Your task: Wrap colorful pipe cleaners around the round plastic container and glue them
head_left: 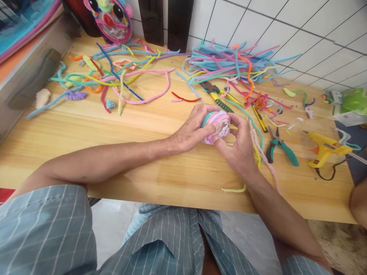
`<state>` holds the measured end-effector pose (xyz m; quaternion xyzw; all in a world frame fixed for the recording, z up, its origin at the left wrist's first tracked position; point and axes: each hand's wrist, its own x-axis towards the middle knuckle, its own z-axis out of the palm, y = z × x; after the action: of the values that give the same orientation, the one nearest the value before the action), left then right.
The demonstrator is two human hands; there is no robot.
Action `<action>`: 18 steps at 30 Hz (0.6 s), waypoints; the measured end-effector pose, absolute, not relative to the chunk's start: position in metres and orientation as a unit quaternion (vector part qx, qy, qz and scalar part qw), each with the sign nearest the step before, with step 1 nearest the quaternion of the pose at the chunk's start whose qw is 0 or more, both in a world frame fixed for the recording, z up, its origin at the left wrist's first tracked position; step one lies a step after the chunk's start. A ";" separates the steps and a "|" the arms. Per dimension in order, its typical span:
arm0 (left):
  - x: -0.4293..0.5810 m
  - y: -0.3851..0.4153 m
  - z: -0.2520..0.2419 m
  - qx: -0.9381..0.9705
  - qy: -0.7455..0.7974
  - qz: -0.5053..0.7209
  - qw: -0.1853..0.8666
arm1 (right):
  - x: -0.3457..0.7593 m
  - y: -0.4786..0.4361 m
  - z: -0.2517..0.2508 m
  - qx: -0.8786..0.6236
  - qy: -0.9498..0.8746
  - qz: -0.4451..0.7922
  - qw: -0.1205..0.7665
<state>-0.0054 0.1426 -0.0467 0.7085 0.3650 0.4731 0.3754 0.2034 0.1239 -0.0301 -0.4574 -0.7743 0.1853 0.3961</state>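
Above the wooden table, both hands hold a round pipe-cleaner ball (224, 129) banded in teal, pink and lilac, with a whitish-grey patch on its right side. My left hand (195, 128) is closed around its left side, thumb lying across the front. The fingers and thumb of my right hand (240, 147) grip its right and lower edge. Yellow and pale pink pipe cleaners (265, 158) trail past my right hand; whether they join the ball is hidden. Just behind the ball lie yellow-and-black pliers (219, 100).
A pile of pipe cleaners (218, 63) lies at the back, with more loose ones (137, 89) on the left. Teal-handled pliers (282, 147), a yellow utility knife (260, 117) and a yellow glue gun (327, 149) are on the right. A colourful face-like toy (111, 21) stands behind. Someone's bare limb (359, 202) shows at right.
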 end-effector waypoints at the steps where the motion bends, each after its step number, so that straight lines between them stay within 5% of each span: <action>1: -0.005 0.142 -0.047 0.707 0.366 0.474 0.376 | 0.204 0.123 -0.030 -0.458 -0.776 0.182 0.394; 18: -0.008 0.132 -0.041 0.724 0.355 0.456 0.377 | 0.203 0.115 -0.037 -0.437 -0.791 0.139 0.406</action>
<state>-0.0078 0.1322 -0.0408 0.7237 0.3548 0.4562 0.3771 0.2026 0.1148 -0.0366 -0.4369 -0.7908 0.1387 0.4055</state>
